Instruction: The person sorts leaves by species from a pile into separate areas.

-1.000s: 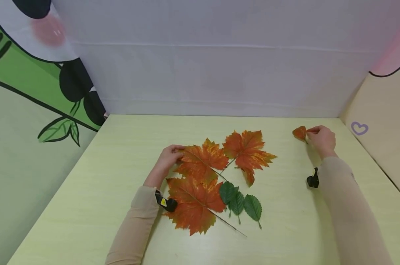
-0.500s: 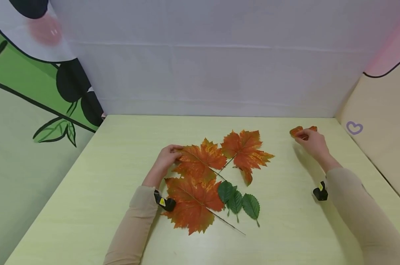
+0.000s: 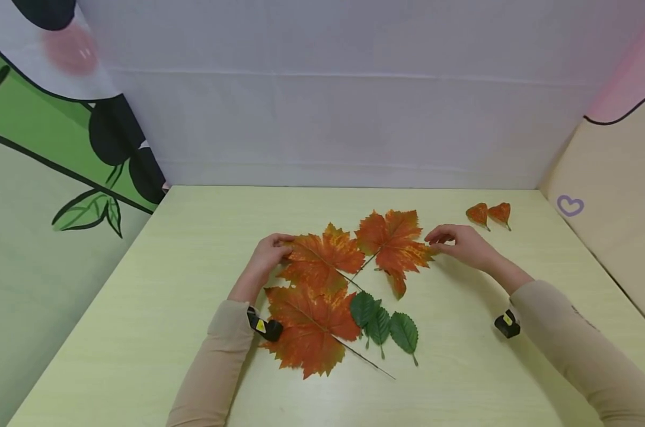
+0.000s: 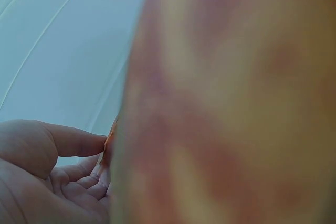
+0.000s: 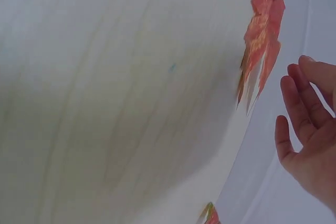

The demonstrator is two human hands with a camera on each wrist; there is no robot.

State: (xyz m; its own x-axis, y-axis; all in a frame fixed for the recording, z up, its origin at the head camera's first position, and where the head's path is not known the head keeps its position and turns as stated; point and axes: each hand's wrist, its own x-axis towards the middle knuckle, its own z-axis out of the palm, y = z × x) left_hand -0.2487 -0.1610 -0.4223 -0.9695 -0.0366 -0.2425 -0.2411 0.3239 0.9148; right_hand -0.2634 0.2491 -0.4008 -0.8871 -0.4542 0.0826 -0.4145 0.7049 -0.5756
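My left hand [image 3: 264, 261] pinches the left edge of an orange maple leaf [image 3: 325, 252]; in the left wrist view thumb and fingers [image 4: 79, 142] meet at an orange edge, partly hidden by a blurred leaf surface [image 4: 226, 103] close to the camera. Below lies a larger orange maple leaf [image 3: 312, 326] with a long stem. My right hand [image 3: 469, 246], holding nothing, is at the right tip of a third maple leaf [image 3: 389, 237]. In the right wrist view its loosely bent fingers [image 5: 296, 98] are apart from the orange leaf [image 5: 264, 24].
Several green leaves [image 3: 405, 332] lie right of the lower maple leaf. Two small orange leaves [image 3: 477, 214] lie side by side at the table's back right. A pale wall [image 3: 328, 130] rises behind the light wooden table [image 3: 141, 296].
My right hand set a small orange leaf beside another at the back right, let go, and moved left and nearer to the third maple leaf. The left hand kept its place.
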